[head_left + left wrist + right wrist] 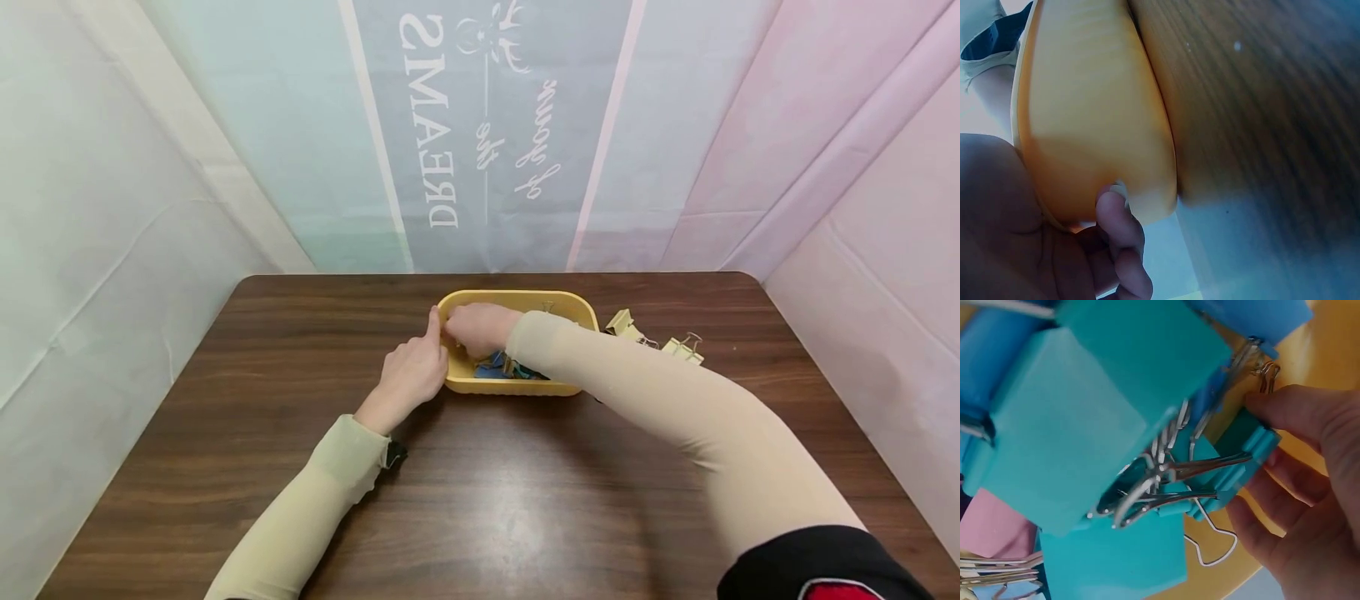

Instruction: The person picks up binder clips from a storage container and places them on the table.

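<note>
In the head view, a yellow plastic bin (517, 388) stands near the back of the table. My left hand (408, 368) holds its left end, one finger stretched along the rim. Bent fingers press the bin's outer wall (1094, 119) in the left wrist view. My right hand (480, 327) reaches inside, partly behind the rim. Thumb and fingers pinch a teal binder clip (1249, 467) in the right wrist view. Around it lie larger teal clips (1147, 356), a blue clip (1260, 315) and a pink clip (994, 526), their wire handles tangled close together.
Pale yellow binder clips (682, 350) lie on the brown table (495, 492) right of the bin, partly behind the right sleeve (660, 400). A printed cloth (487, 242) hangs at the table's back edge, with pale sheets at both sides.
</note>
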A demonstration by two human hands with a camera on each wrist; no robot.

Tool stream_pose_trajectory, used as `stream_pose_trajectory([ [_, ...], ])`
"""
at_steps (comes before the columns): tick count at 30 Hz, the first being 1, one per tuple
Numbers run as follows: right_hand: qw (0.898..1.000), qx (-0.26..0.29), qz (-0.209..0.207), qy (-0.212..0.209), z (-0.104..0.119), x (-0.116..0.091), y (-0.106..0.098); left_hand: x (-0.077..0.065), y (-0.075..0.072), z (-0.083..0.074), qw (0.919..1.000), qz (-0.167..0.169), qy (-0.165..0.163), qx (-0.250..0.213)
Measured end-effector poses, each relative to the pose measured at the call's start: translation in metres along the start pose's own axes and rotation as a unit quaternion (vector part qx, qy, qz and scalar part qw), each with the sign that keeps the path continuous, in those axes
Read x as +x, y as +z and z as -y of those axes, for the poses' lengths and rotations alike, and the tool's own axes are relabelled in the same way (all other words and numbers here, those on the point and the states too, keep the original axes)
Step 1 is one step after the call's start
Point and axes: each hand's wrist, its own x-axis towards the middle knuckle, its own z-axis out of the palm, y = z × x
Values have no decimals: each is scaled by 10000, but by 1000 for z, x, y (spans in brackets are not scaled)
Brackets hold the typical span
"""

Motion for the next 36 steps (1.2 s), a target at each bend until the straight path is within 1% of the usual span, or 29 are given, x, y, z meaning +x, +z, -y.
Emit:
stream_pose_trajectory([
  [4, 9996, 240, -48, -147, -3, 0, 1, 0, 0, -1, 10000, 16, -14, 47],
  [7, 9983, 448, -167, -329, -7, -1, 1, 0, 0, -1, 10000, 7, -36, 82],
  [10, 9971, 454, -335, -519, -9, -1, 0, 0, -1, -1, 9999, -15, -39, 107],
  [12, 9968, 404, -391, -566, -9, -2, 0, 0, -2, -1, 9999, -23, -42, 132],
  [19, 9968, 360, -284, -654, -9, -5, 1, -1, -2, -2, 9999, 16, 4, 165],
  [24, 9948, 562, -421, -742, -12, -7, 3, -1, -1, -2, 9998, -44, 40, 201],
  [30, 9857, 1060, -880, -968, -18, -17, -4, -1, -1, -2, 9996, -69, 1, 268],
  [34, 9787, 1332, -1150, -1058, -20, -31, -14, 0, -1, -2, 9998, -45, -39, 202],
  [36, 9736, 1468, -1330, -1132, -23, -40, -18, 0, 0, -2, 9998, -56, -53, 176],
])
